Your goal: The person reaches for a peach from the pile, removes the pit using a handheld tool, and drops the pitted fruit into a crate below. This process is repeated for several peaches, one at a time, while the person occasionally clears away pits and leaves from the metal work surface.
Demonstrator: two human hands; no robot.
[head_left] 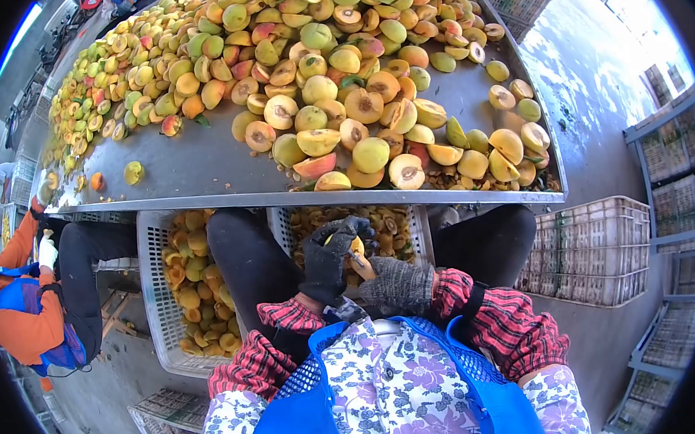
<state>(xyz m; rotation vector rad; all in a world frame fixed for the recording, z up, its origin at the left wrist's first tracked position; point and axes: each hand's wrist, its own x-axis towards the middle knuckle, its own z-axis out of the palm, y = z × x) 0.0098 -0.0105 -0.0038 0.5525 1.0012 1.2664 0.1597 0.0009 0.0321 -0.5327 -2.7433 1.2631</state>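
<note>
My left hand [325, 260], in a black glove, is closed around a yellow piece of peach [356, 247] above the crates between my knees. My right hand [399, 284], in a grey knitted glove, grips a small tool with a tan, wooden-looking handle [362, 268]. The tool's tip meets the peach piece, and its working end is hidden by the fruit and fingers. Just ahead of both hands, a metal table [225, 165] bears a large heap of halved peaches [363, 105], some with brown pits showing.
A white crate [156, 308] of peach halves stands left of my leg. Another crate [280, 231] with peach pieces sits below my hands. Stacked crates [584, 254] stand at right. On the left, a co-worker in an orange top [28, 336] sits at the table.
</note>
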